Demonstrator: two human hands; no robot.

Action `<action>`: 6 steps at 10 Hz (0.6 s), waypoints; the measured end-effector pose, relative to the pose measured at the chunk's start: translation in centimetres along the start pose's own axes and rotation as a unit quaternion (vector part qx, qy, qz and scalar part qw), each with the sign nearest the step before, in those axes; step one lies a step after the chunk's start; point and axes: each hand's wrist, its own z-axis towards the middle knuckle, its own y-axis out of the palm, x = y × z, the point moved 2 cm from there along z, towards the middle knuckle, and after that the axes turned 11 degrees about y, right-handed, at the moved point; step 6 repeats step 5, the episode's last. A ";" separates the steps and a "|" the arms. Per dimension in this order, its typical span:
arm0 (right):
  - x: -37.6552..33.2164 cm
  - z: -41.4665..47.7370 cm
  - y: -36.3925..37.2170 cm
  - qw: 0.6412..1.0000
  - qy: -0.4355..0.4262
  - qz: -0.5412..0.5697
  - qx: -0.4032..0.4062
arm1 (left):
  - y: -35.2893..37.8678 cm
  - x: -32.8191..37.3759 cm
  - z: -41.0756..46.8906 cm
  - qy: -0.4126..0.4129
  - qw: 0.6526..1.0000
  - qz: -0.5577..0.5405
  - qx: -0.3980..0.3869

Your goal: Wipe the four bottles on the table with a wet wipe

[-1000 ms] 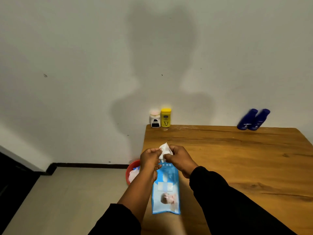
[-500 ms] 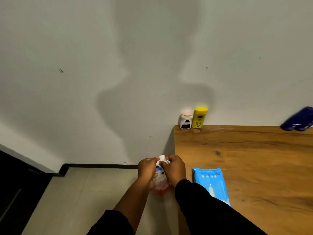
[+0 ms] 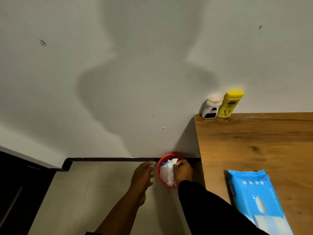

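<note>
Right hand (image 3: pixel 183 170) is over the red bin (image 3: pixel 158 168) on the floor (image 3: pixel 84 192), fingers (image 3: pixel 178 164) curled on a crumpled wipe (image 3: pixel 171 162) at the bin's top. More white wipes (image 3: pixel 166 177) lie inside. Left hand (image 3: pixel 143 173) is just beside the bin, fingers loose, holding nothing. Two bottles in view: white bottle (image 3: pixel 211 107) and yellow bottle (image 3: pixel 229 104), upright, touching, at the counter's (image 3: pixel 254 141) far left corner against the wall (image 3: pixel 135 48). Blue pack (image 3: pixel 255 197) lies flat on the counter's near side, well apart from them.
</note>
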 end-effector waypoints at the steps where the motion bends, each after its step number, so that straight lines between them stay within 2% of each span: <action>1: 1.8 3.3 2.9 1.000 0.013 -0.013 0.017 | -0.9 -1.5 2.0 -0.003 1.000 0.030 -0.003; 2: 3.0 6.4 5.4 0.999 0.013 -0.034 0.028 | -1.2 -2.5 4.3 -0.001 0.999 0.037 -0.012; 3: 3.9 8.9 6.9 0.999 0.034 -0.004 0.029 | -0.9 -3.2 6.0 -0.004 0.999 0.032 -0.024; 4: 3.4 10.1 8.0 0.998 0.041 -0.052 0.008 | -0.5 -3.1 7.5 -0.002 1.000 0.018 -0.025; 5: 4.7 10.0 8.6 0.840 0.196 0.444 -0.242 | -0.1 -2.9 7.8 0.001 0.999 0.002 -0.032; 6: 4.7 10.0 8.6 0.840 0.196 0.444 -0.242 | -0.1 -2.9 7.8 0.001 0.999 0.002 -0.032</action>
